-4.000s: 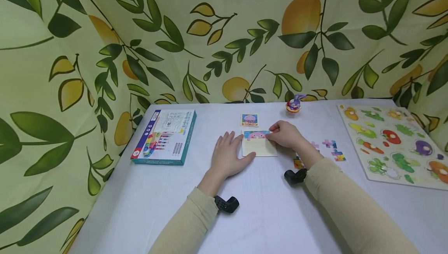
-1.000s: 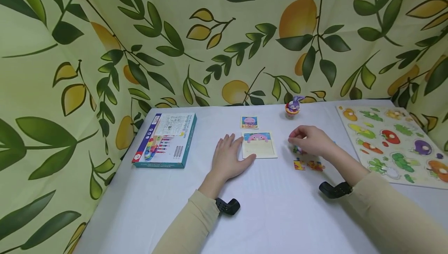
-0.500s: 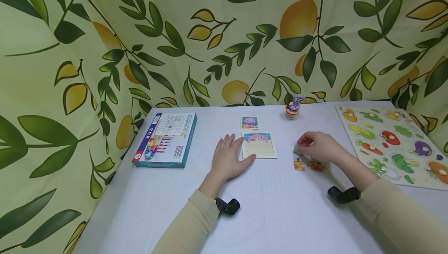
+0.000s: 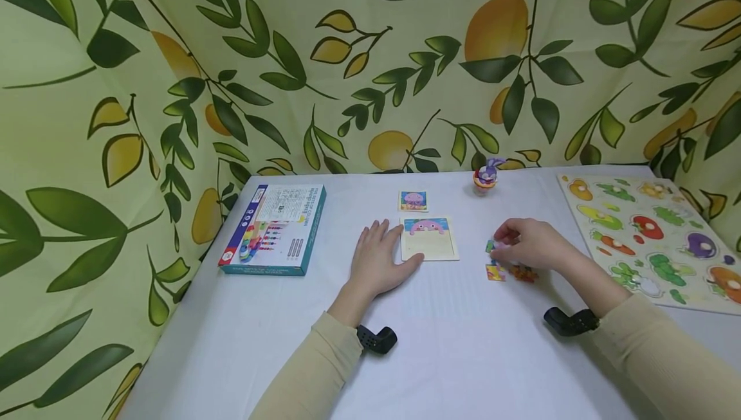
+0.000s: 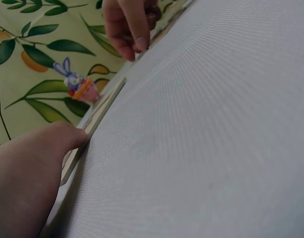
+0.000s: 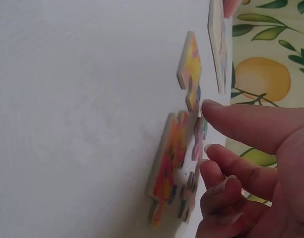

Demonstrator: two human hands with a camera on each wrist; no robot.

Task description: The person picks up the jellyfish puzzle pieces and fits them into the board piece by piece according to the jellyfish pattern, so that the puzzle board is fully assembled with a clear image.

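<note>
My left hand [image 4: 379,262] rests on the white cloth, its fingertips and thumb at the left and lower edges of a small square puzzle tray [image 4: 427,249]. Across the tray's top, pieces with a pink octopus face [image 4: 429,227] are fitted; the lower part is bare. To the right, my right hand [image 4: 535,243] reaches down over loose jigsaw pieces. In the right wrist view its thumb and index fingertip stand apart beside a pink-and-green jigsaw piece [image 6: 198,140]. A yellow piece [image 6: 191,59] and red-orange pieces [image 6: 169,158] lie close by. The hand partly hides the group from above.
Behind the tray lies a small octopus picture card [image 4: 413,200]. A purple rabbit figurine [image 4: 486,177] stands at the back. A flat game box [image 4: 272,230] lies left, and a vegetable puzzle board [image 4: 631,259] lies right. Leaf-patterned cloth [image 4: 399,85] hangs behind the table.
My right hand has left the tray's upper right corner and moved right to the loose pieces. Over the last half second it has barely moved. My left hand has stayed at the tray.
</note>
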